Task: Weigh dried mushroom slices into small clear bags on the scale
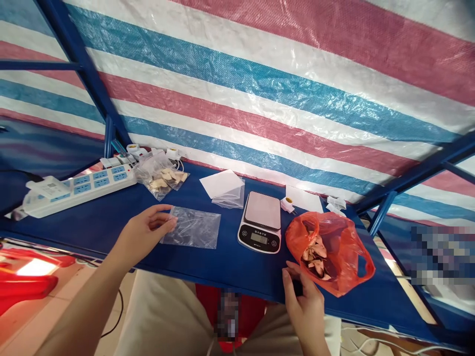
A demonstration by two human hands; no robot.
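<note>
Fingertips of the left hand (pixel 143 232) rested on the left edge of an empty clear plastic bag (pixel 192 228) that lay flat on the blue table (pixel 111 222), thumb and forefinger closing lightly on its corner, the other fingers loosely curled beside them. The right hand (pixel 304 296) sat at the near edge of the table, fingers bent and close together, touching the lower rim of the red bag (pixel 330 252); whether they actually pinched the plastic could not be told.

That red bag lay open on its side to the right of the scale (pixel 260 220), with pale dried slices (pixel 315 257) showing in its mouth. The scale stood between the two bags, its platform bare and its display lit, though the reading was too small to make out.

Judging by how things lay, the work looked to be at an early point in a round: the clear bag held nothing yet, nothing sat on the scale, and plenty of slices were in the red bag. Some portions did seem finished, since a few small filled bags (pixel 161 175) lay at the back near the power strip (pixel 77 188). A stack of unused clear bags (pixel 224 190) waited behind the empty one, so a good deal appeared left to fill.
</note>
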